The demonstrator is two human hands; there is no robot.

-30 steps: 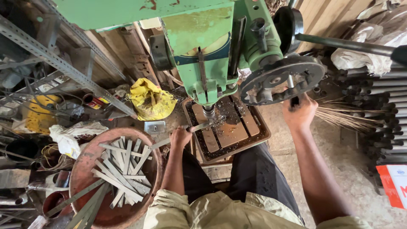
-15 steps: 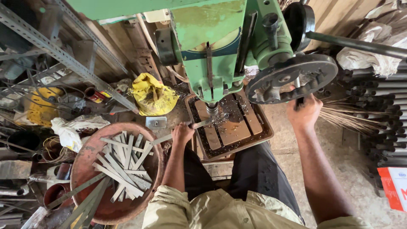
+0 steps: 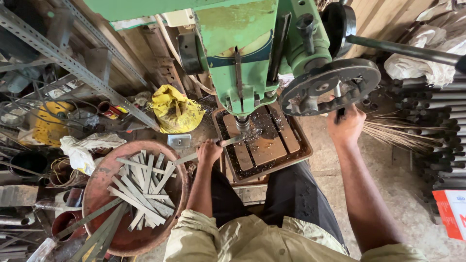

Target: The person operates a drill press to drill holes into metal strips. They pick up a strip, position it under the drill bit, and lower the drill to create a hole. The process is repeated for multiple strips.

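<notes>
Green cast metal, chipped and grimy — a drill press (image 3: 242,53) filling the upper middle of the view, its spindle (image 3: 242,123) pointing down at a rusty, slotted work table (image 3: 281,145) strewn with dark swarf. Left hand (image 3: 208,151) clenched around one end of a flat grey metal strip (image 3: 232,141), the far end lying on the table right under the spindle. Right hand (image 3: 345,125) wrapped tight round a short black handle (image 3: 340,112) hanging from the spoked, dark feed wheel (image 3: 332,86) on the machine's right side. Long thin steel lever (image 3: 407,49) jutting off to the right above it.

Lower left — a round, rust-brown pan (image 3: 97,194) heaped with more flat strips (image 3: 143,187), pale grey, cut to similar lengths and lying criss-cross. Crumpled yellow cloth bag (image 3: 177,112) behind the pan, beside the table's left edge; dirty white rag (image 3: 85,148) further left. Perforated angle iron (image 3: 77,68) running diagonally across the upper left over tangled wire and scrap. Bundle of thin straw-coloured bristles (image 3: 393,133) on the floor just right of the right wrist, stacked dark pipes (image 3: 439,131) beyond. Khaki sleeves and black trousers at the bottom edge.
</notes>
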